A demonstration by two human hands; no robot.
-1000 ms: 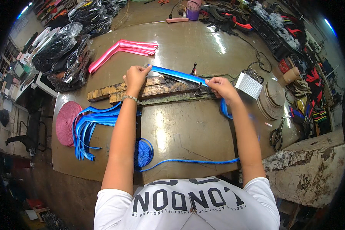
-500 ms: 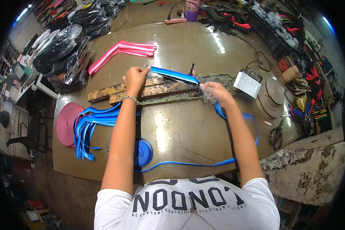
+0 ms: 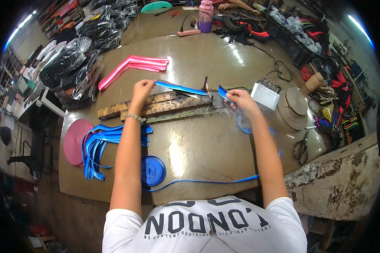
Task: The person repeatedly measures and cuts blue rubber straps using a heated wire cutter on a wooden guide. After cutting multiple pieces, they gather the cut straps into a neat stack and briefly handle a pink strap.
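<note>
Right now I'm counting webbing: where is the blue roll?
In the head view, left of centre: the blue roll lies on the table, just right of the person's left forearm.

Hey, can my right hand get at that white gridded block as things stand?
Probably yes: the right hand is close to the white gridded block, with nothing visible between them. It pinches a blue strap, though, and may need to release it first.

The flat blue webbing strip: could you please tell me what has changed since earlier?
The flat blue webbing strip has parted in two: the left hand still holds the left piece, and the right hand has moved rightward with the other piece. The folded pink fabric strips stayed put.
</note>
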